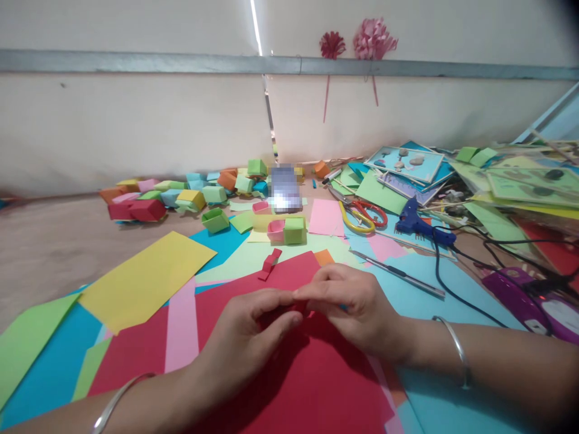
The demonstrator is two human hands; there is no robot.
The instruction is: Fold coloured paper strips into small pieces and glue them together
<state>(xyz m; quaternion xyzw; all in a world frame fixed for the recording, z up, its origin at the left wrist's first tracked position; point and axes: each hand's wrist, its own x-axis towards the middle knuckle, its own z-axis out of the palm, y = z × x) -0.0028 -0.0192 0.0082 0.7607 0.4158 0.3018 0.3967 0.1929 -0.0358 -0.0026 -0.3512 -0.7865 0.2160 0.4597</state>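
Note:
Over a large red sheet (325, 386), my left hand (253, 328) and my right hand (355, 304) meet at their fingertips. Both are closed in a pinch. A small red piece shows between the fingers, mostly hidden by them, and its shape cannot be made out. Just beyond my hands lies a small folded red paper strip (270, 265). Farther back stand a green paper box (295, 231) and a pink one (275, 231), side by side.
Colored paper boxes (145, 210) line the back left. At the right are scissors (362, 217), a blue glue gun (423, 224) with a black cord, a pen (402, 276), and a purple device (515, 295). A yellow sheet (147, 280) lies left.

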